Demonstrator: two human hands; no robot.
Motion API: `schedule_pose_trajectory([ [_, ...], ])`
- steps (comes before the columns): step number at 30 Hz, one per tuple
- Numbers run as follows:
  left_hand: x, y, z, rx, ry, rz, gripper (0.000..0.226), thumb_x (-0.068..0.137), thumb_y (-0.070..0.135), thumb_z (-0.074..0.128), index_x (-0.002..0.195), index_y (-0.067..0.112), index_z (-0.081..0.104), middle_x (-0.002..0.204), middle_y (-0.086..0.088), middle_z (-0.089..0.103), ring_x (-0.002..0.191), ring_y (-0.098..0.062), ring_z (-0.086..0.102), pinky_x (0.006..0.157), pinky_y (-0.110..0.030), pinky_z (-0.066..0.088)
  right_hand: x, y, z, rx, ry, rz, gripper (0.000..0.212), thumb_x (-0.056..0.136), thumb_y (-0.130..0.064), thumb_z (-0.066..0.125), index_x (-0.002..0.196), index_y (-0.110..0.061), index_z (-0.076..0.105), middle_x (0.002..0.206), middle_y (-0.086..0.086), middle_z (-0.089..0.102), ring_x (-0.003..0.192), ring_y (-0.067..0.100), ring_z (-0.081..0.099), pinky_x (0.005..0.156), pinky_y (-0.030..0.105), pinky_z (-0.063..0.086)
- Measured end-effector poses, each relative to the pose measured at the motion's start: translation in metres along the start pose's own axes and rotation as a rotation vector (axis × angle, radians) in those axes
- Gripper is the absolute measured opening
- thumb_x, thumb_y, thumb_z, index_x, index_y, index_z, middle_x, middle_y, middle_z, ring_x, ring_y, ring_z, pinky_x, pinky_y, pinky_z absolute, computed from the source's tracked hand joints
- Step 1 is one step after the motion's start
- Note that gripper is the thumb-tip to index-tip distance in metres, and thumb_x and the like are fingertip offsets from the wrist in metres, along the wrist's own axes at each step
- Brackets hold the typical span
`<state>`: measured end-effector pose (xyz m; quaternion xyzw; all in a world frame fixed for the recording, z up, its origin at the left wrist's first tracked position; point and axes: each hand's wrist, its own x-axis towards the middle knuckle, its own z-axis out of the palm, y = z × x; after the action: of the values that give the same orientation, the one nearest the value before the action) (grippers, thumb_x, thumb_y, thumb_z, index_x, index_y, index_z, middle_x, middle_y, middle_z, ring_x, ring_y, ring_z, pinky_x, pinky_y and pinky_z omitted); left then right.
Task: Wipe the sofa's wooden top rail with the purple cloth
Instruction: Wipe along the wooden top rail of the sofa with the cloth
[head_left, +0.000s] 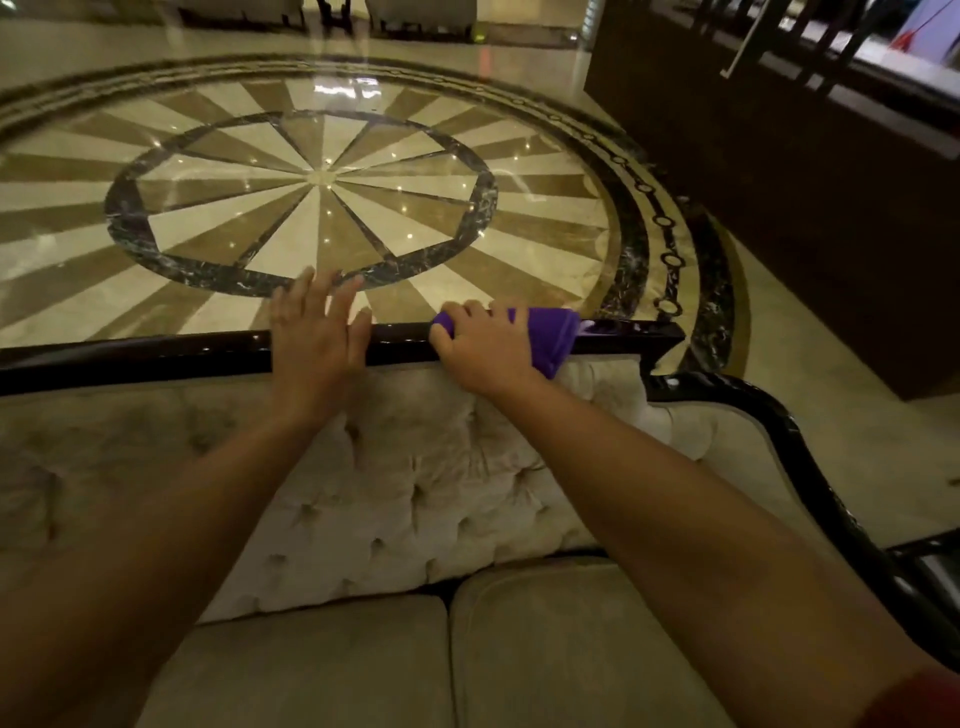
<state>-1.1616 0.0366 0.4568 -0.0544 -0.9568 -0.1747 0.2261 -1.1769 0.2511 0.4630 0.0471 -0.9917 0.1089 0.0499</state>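
Observation:
The sofa's dark glossy wooden top rail (156, 358) runs left to right across the middle of the head view. My right hand (480, 348) presses the bunched purple cloth (550, 332) onto the rail toward its right end, fingers curled over the cloth. My left hand (317, 332) lies flat on the rail just left of it, fingers spread and holding nothing. The rail's right corner (670, 332) shows beyond the cloth.
Below the rail are the beige tufted backrest (415, 467) and seat cushions (571, 649). A curved dark wooden armrest (810, 447) drops away at the right. Beyond the rail lies a polished patterned marble floor (322, 176); a dark wooden counter (805, 182) stands at upper right.

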Motion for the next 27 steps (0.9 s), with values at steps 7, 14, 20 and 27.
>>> schedule_pose_trajectory([
  [7,0.002,0.041,0.051,0.193,0.034,-0.163,0.05,0.107,0.041,0.027,0.139,0.013,0.053,0.148,-0.017,0.05,0.143,-0.039,0.036,0.116,-0.06,0.024,-0.004,0.093,-0.003,0.077,0.091,-0.08,0.061,0.103,-0.066,0.028,0.144,-0.031,0.056,0.141,0.002,0.063,0.134,0.028,0.053,0.122,0.058,0.02],
  [14,0.004,0.049,0.048,0.205,0.067,-0.165,0.046,0.105,0.034,0.035,0.124,0.009,0.07,0.138,-0.016,0.063,0.138,-0.038,0.042,0.114,-0.055,0.024,-0.011,0.202,-0.025,0.023,0.111,0.167,0.055,0.103,-0.063,0.031,0.133,-0.029,0.063,0.134,0.005,0.066,0.131,0.029,0.054,0.123,0.057,0.023],
  [20,0.006,0.045,0.056,0.217,0.111,-0.172,0.045,0.106,0.035,0.033,0.108,0.008,0.068,0.123,-0.015,0.065,0.125,-0.038,0.047,0.107,-0.058,0.03,-0.007,0.182,-0.022,0.027,0.125,0.295,0.05,0.105,-0.05,0.038,0.134,-0.02,0.065,0.14,0.012,0.063,0.136,0.033,0.048,0.125,0.057,0.019],
  [27,0.008,0.046,0.061,0.181,0.124,-0.211,0.049,0.106,0.034,0.028,0.098,0.004,0.066,0.116,-0.022,0.062,0.118,-0.043,0.044,0.106,-0.063,0.029,-0.007,0.096,-0.009,0.122,0.16,0.157,0.047,0.103,-0.051,0.042,0.131,-0.022,0.067,0.136,0.008,0.066,0.133,0.031,0.051,0.125,0.058,0.017],
])
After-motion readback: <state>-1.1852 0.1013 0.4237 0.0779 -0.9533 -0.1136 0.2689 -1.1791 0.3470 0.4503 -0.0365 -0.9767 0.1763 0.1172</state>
